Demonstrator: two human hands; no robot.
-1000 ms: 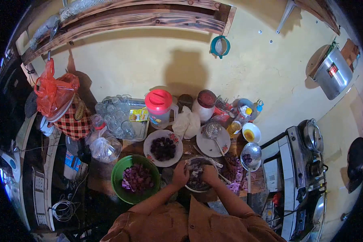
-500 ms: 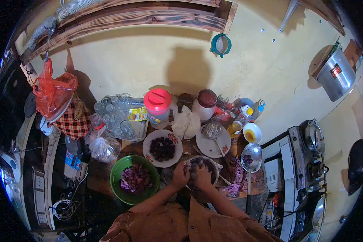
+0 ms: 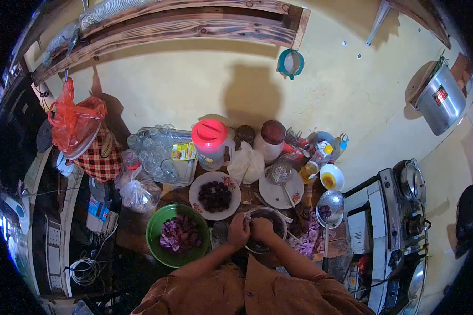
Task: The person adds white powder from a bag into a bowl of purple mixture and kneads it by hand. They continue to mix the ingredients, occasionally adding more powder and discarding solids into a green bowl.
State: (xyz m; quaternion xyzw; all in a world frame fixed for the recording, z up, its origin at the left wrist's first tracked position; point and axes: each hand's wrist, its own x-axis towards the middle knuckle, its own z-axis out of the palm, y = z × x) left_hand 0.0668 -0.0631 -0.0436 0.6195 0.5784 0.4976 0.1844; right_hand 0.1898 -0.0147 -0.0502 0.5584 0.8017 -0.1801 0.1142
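Drawn closer since earlier, your left hand (image 3: 239, 231) and right hand (image 3: 261, 230) adjoin at the bowl (image 3: 284, 226) — whether either grip grasps anything cannot be told.

your table (image 3: 133, 231) is rough-looking wood. at its near edge your bowl (image 3: 285, 227) has a smooth rim; near the left corner your basin (image 3: 153, 239) is slick plastic. along the far edge you have glossy glasses (image 3: 153, 149) on a shiny metal tray (image 3: 186, 180) and a plastic jug (image 3: 209, 136). your shirt (image 3: 207, 286) is matt cloth.
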